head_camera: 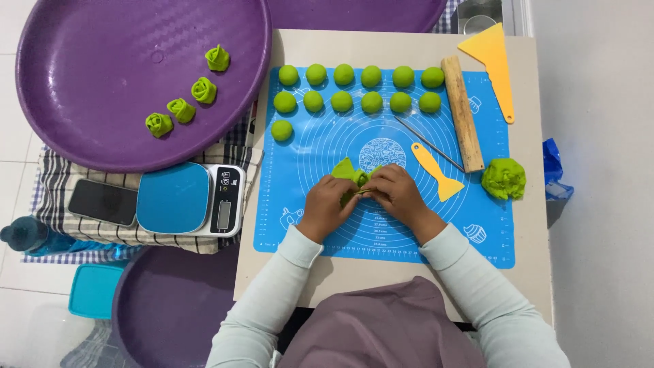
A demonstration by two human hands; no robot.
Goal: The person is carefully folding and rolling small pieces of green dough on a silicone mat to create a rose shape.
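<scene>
Both my hands meet over the middle of a blue silicone baking mat (327, 146). My left hand (325, 206) and my right hand (397, 194) pinch a piece of green dough (347, 170) between their fingers; its flattened petals stick out above my left fingers. Several green dough balls (371, 102) lie in two rows along the mat's far edge. A rough lump of green dough (504, 178) rests at the mat's right side.
A large purple tray (88, 82) at the left holds several green dough roses (181, 110). A kitchen scale (189, 199) and a phone (102, 202) lie below it. A wooden rolling pin (462, 112), yellow spatula (437, 173), thin metal stick (429, 143) and yellow scraper (496, 65) sit at right.
</scene>
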